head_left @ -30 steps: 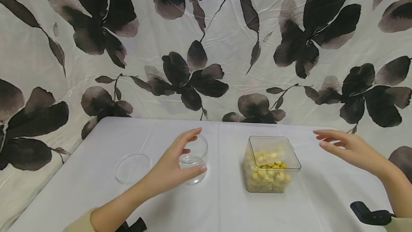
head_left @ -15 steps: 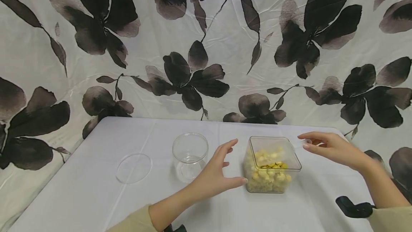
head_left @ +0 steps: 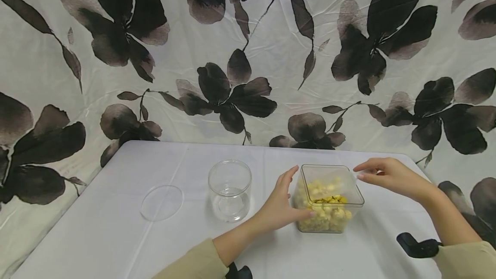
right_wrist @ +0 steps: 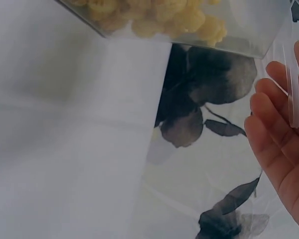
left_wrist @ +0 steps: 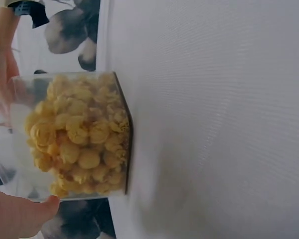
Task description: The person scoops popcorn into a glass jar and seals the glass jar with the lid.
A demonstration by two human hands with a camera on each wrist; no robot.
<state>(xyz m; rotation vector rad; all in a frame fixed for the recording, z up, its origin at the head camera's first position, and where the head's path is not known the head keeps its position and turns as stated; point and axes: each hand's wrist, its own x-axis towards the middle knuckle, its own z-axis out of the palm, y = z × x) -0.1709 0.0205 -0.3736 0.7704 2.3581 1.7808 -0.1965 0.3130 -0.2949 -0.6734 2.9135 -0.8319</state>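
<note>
A clear square container [head_left: 329,210] of yellow puffed pieces stands open-topped on the white table [head_left: 116,244]. My left hand [head_left: 296,193] grips its left side, thumb on the front face and fingers up along the rear left corner. In the left wrist view the thumb [left_wrist: 20,216] touches the container [left_wrist: 79,134]. My right hand [head_left: 358,172] reaches the container's right rear corner with nearly straight fingers, at or just off the rim. The right wrist view shows those fingers [right_wrist: 279,129] straight beside a thin clear edge, with the container [right_wrist: 189,20] above.
An empty round clear jar [head_left: 230,190] stands left of the container, and its flat round lid [head_left: 161,202] lies further left. A floral cloth [head_left: 248,55] hangs close behind the table. The table's right edge runs near my right forearm.
My left hand left the round jar, crossed to the right and took the container's left side. My right hand came in leftward to the container's right rear corner.
</note>
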